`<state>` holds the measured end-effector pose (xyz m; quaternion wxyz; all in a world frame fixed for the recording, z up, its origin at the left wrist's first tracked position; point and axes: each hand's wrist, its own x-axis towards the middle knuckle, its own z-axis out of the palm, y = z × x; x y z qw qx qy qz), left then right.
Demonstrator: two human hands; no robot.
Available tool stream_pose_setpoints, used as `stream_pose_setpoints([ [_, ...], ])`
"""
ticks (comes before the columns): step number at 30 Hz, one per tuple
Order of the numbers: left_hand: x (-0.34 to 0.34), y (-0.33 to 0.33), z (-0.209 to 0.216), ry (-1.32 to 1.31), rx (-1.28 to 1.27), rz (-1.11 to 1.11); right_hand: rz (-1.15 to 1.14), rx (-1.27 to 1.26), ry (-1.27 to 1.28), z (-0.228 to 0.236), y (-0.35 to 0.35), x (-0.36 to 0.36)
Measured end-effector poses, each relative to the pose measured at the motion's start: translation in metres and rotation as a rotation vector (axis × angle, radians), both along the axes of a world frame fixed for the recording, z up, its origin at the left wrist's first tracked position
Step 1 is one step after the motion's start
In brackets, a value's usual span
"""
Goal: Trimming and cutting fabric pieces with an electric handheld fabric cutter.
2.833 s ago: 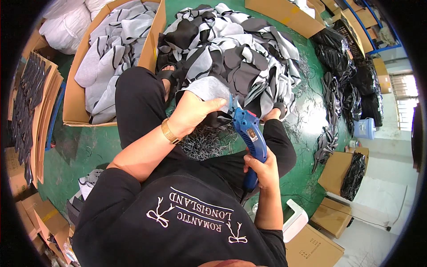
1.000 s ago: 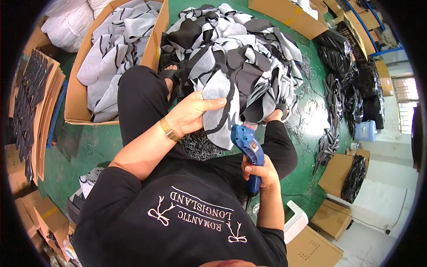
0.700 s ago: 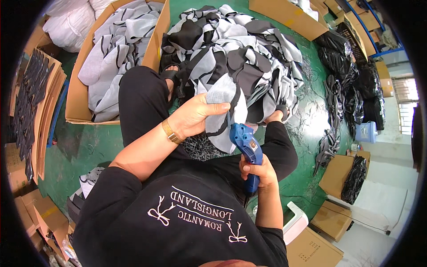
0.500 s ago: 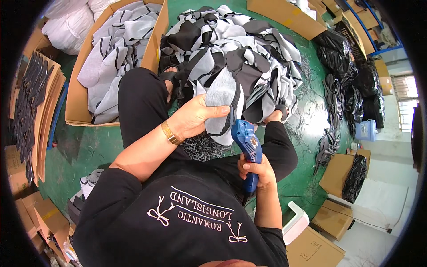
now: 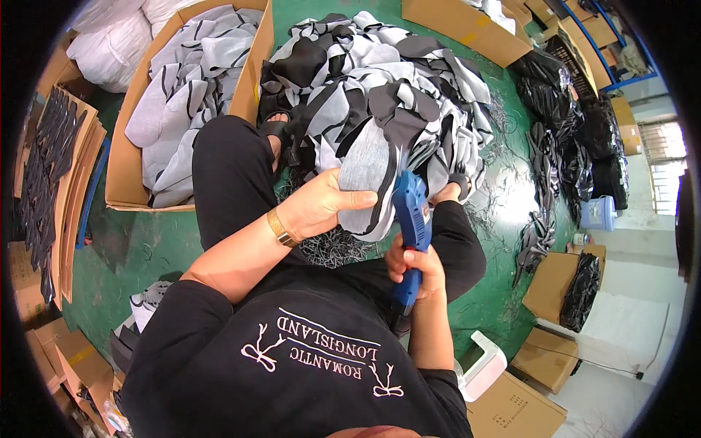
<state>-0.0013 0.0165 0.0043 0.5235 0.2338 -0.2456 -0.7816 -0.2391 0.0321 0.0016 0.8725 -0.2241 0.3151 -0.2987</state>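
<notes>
My left hand [image 5: 325,204] pinches a light grey fabric piece [image 5: 363,175] with a black band along its edge, thumb on top. The piece hangs over the near side of a big heap of grey, white and black fabric pieces [image 5: 350,95]. Wrapped round the handle of blue electric scissors [image 5: 413,212], my right hand [image 5: 418,266] holds them upright, head pointing away from me. Their tip is beside the right edge of the grey piece; the blade is blurred, so I cannot tell whether it touches the cloth.
On the left stands a cardboard box [image 5: 124,175] full of grey pieces. Thin dark trimmings [image 5: 332,248] lie on the green floor between my legs. Black plastic bags [image 5: 548,84], a blue bucket [image 5: 600,213] and a white stool-like object [image 5: 485,369] are on the right.
The electric scissors have moved away from me and slightly right along the fabric edge, turning more upright. My left hand keeps its pinch, and the fabric has shifted slightly.
</notes>
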Motion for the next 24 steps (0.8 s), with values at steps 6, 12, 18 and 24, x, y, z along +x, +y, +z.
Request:
stream_pose_setpoints([
  [6,-0.008,0.005,-0.003,-0.038,0.009,-0.064,-0.15,-0.345,0.409,0.042,-0.033,0.013],
  [12,-0.017,0.013,-0.003,-0.228,-0.04,-0.102,-0.149,-0.673,0.682,0.034,-0.046,0.036],
  [18,-0.01,-0.003,-0.003,-0.089,0.095,0.08,-0.091,-0.45,0.491,0.028,-0.037,0.037],
  [24,0.0,-0.01,-0.01,-0.09,0.144,0.189,-0.166,-0.4,0.497,0.023,-0.038,0.017],
])
